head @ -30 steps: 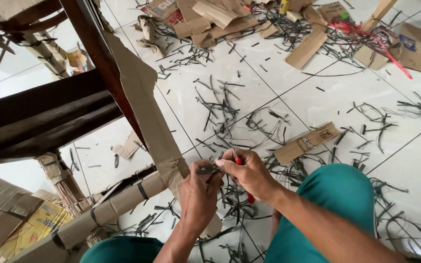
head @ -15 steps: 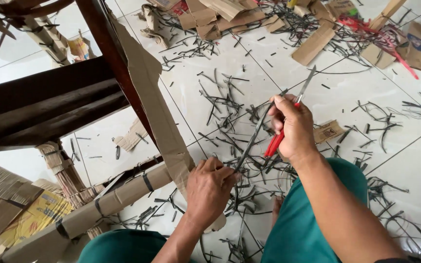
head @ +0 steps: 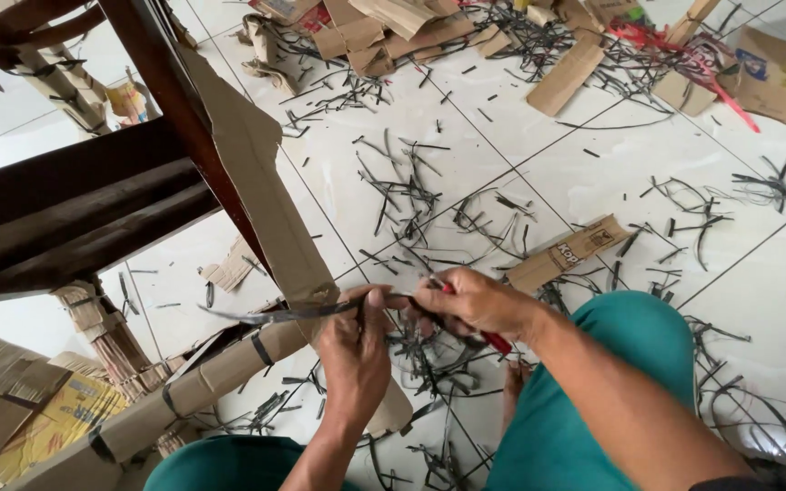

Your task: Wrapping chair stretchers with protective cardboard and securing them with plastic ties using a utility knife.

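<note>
White tile floor fills the shot, littered w/ dark strap offcuts and cardboard scraps. Dark wooden frame looms upper left, a long cardboard strip leaning down along its leg. Lower left, a rolled cardboard tube banded w/ dark straps, flat cardboard stacked beside it. Teal-trousered knees at bottom edge. Now the hands: left hand closed, thumb & fingers pinching a dark strap that runs out to the left, just in front of the strip's lower end. Right hand curled shut round red-handled scissors, handle poking out below the palm, blades mostly hidden – can't tell if they're on the strap. Hands nearly touching, above the floor between the knees.
</note>
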